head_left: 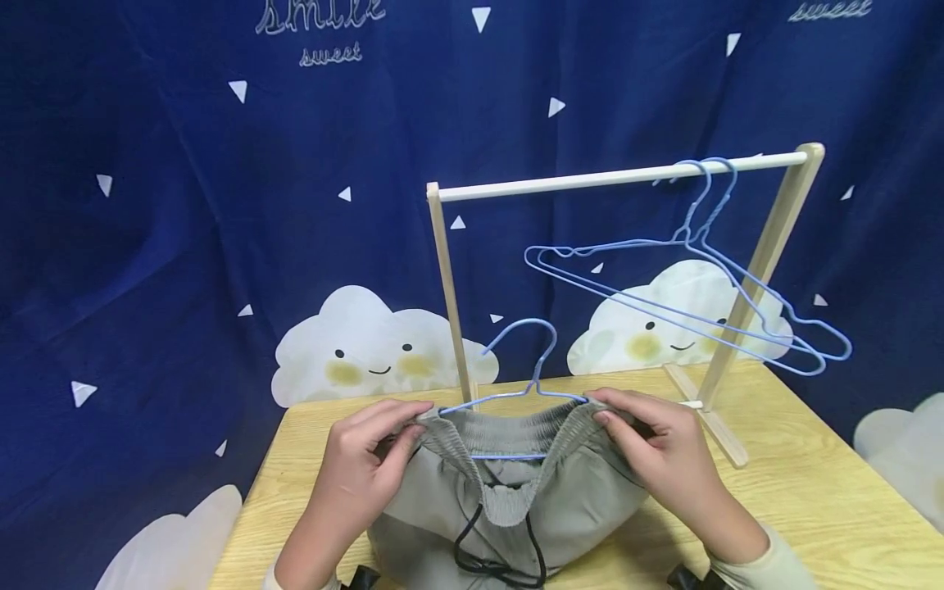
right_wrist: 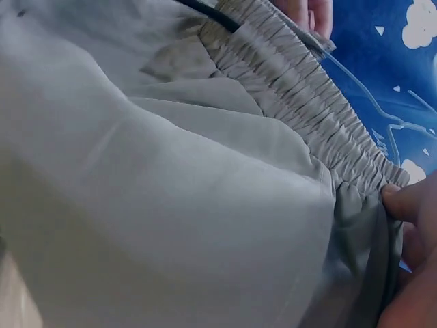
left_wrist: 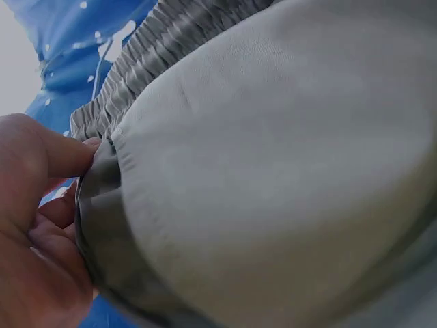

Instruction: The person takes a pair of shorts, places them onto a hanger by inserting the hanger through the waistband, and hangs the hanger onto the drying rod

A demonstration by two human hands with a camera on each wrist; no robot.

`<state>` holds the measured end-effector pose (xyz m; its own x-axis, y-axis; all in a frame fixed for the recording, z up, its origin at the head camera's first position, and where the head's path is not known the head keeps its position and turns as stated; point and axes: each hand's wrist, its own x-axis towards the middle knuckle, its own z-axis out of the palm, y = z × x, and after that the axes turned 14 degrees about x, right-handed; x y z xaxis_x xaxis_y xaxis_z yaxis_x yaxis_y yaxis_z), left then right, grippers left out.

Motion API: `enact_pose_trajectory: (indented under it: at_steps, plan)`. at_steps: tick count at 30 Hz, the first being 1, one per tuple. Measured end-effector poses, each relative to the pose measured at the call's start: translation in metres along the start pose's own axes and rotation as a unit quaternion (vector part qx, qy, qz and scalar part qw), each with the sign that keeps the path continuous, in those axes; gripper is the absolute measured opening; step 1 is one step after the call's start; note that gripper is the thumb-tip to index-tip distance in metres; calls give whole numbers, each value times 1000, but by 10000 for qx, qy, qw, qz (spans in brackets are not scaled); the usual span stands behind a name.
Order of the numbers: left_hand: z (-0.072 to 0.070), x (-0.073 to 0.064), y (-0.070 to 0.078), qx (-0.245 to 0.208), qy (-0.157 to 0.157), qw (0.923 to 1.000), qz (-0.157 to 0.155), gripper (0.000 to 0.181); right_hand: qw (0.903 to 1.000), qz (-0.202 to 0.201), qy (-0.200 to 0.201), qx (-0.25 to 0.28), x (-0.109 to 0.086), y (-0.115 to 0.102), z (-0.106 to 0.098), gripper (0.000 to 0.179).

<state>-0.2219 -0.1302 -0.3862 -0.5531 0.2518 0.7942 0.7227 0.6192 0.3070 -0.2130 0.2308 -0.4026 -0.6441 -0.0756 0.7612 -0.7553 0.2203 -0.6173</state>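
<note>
Grey pants (head_left: 435, 500) with a gathered elastic waistband and a black drawstring (head_left: 536, 549) are held up in front of me, waist opening upward. A light blue wire hanger (head_left: 509, 456) sits inside the waistband, its hook rising above it. My left hand (head_left: 369, 455) pinches the waistband's left end between thumb and fingers, close to the hanger's left shoulder. At the opposite end, my right hand (head_left: 664, 447) pinches the waistband by the hanger's right shoulder. Both wrist views show a thumb (left_wrist: 72, 154) or fingertip gripping the gathered edge. The hanger's tips are hidden by cloth and fingers.
Behind the pants stands a wooden rack with a white rail (head_left: 560, 182). Two more blue hangers (head_left: 689, 220) hang toward its right end. The rack's foot (head_left: 719, 434) rests on the wooden table (head_left: 833, 492). A dark blue curtain (head_left: 184, 246) with clouds forms the backdrop.
</note>
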Motion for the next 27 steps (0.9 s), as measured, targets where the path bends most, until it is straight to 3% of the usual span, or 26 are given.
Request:
enact_pose_trajectory:
  at_steps: [7, 11, 16, 22, 27]
  plan:
    - [-9, -1, -5, -45, -40, 9996, -267, 34, 9997, 63, 233, -21, 3, 1, -13, 37]
    - [-9, -3, -5, -7, -247, 9992, -307, 34, 9997, 139, 194, 76, 3, 0, -11, 36]
    - [-3, -6, -3, 538, -375, 9977, -169, 21, 9997, 142, 115, 160, 1, 0, -7, 37]
    - [2, -4, 1, 1126, 48, 9932, -277, 11, 9998, 119, 62, 135, 1, 0, -6, 39]
    - [0, -1, 1, 1258, 613, 9891, -463, 11, 9999, 10, 141, 61, 4, -3, -10, 40]
